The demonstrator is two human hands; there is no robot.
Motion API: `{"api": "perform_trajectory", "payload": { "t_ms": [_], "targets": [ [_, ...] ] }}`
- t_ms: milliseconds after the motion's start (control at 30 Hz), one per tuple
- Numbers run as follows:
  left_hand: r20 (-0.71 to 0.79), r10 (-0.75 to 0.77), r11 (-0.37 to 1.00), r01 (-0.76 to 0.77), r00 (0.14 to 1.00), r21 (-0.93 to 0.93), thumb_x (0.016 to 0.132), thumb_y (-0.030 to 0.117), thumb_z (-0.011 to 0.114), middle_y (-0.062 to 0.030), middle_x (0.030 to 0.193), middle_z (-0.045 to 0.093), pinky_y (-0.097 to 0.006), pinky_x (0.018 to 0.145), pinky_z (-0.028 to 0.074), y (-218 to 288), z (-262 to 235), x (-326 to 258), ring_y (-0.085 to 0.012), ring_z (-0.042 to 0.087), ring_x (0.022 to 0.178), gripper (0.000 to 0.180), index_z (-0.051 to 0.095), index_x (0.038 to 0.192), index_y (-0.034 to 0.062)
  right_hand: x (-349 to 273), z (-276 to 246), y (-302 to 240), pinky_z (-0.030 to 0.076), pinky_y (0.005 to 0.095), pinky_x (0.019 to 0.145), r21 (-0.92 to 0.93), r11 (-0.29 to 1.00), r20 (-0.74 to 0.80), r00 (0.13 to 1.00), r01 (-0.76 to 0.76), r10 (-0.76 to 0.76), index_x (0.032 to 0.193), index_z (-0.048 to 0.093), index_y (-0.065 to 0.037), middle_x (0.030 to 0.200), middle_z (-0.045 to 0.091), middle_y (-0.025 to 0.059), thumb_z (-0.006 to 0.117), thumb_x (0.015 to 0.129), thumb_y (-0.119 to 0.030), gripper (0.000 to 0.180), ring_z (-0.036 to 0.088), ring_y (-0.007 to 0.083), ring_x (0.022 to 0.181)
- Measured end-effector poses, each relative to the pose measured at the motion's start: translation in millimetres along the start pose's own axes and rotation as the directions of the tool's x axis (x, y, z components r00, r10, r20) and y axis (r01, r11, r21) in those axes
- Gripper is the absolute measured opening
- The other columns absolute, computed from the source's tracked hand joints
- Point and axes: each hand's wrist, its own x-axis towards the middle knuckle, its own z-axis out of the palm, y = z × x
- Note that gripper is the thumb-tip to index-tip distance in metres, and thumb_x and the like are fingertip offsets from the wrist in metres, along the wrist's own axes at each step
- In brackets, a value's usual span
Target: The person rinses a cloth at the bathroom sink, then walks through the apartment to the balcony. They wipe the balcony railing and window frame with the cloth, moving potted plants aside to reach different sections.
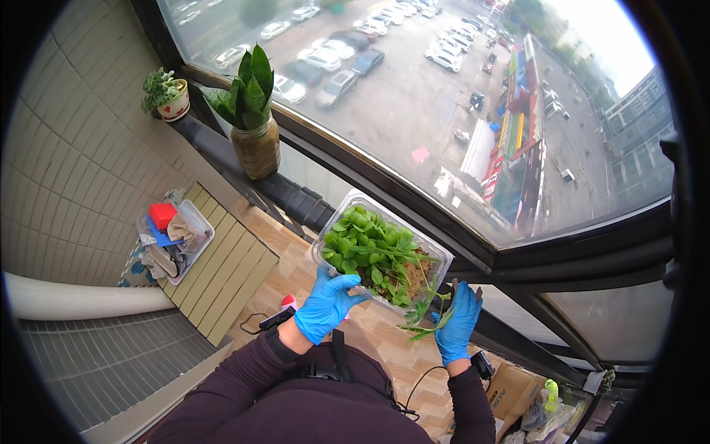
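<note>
A clear plastic box holds leafy green seedlings and brown soil. It sits tilted by the black window rail in front of me. My left hand, in a blue glove, grips the box's near left edge, thumb and fingers apart. At the box's right end is my right hand, also gloved in blue, with its fingers bent. Small dark brownish-grey pieces show at its fingertips; I cannot make out what they are. Loose green stems hang over the box's near right corner against this hand.
A jar with an upright leafy plant and a small potted succulent stand on the rail to the left. Below is a slatted wooden bench with a bin of odds and ends. Bottom right are a cardboard box and plastic bags.
</note>
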Motion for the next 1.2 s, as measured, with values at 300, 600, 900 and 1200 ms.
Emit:
{"api": "perform_trajectory", "payload": {
  "t_ms": [300,600,900,1200],
  "targets": [
    [0.031,0.028,0.997,-0.025,0.999,-0.075,0.082,-0.008,0.057,-0.0067,0.120,0.050,-0.047,0.088,0.053,27.3,9.1,-43.3,-0.0233,0.057,0.101,0.059,0.040,0.131,0.0201,2.9,5.4,-25.3,0.012,0.0519,0.116,-0.047,0.999,-0.037,0.999,-0.015,0.013,0.137,0.032,0.004,0.137,0.044,0.0156,0.080,0.058,-0.009,0.093,0.039,0.0370,0.123],
    [-0.010,0.104,0.994,-0.104,0.995,-0.019,0.083,-0.001,0.056,-0.0124,0.133,0.048,-0.050,0.098,0.045,74.3,0.0,-96.0,-0.0296,0.052,0.116,0.060,0.037,0.139,0.0100,58.6,75.2,-126.8,0.009,0.0478,0.117,-0.070,0.996,-0.068,0.996,0.052,-0.057,0.141,0.031,0.000,0.139,0.041,0.0132,0.049,0.084,-0.012,0.061,0.034,0.0287,0.132],
    [-0.149,0.280,0.960,-0.277,0.948,0.041,0.077,0.005,0.062,-0.0166,0.136,0.047,-0.057,0.106,0.037,122.7,-39.6,-150.1,-0.0363,0.046,0.125,0.065,0.040,0.137,0.0050,122.5,104.5,-252.3,0.007,0.0539,0.116,-0.144,0.968,-0.042,0.976,0.205,-0.213,0.140,0.026,0.011,0.138,0.039,0.0271,0.057,0.080,-0.046,0.088,0.033,0.0384,0.133],
    [-0.161,0.390,0.921,-0.380,0.907,0.088,0.075,0.010,0.065,-0.0152,0.133,0.050,-0.054,0.103,0.040,144.9,-57.3,-171.4,-0.0349,0.049,0.121,0.066,0.042,0.136,0.0054,147.1,110.1,-296.8,0.013,0.0518,0.115,0.047,0.981,-0.017,0.982,0.188,-0.188,0.141,0.025,0.010,0.137,0.039,0.0257,0.067,0.075,-0.037,0.091,0.035,0.0368,0.131]
  ]
}}
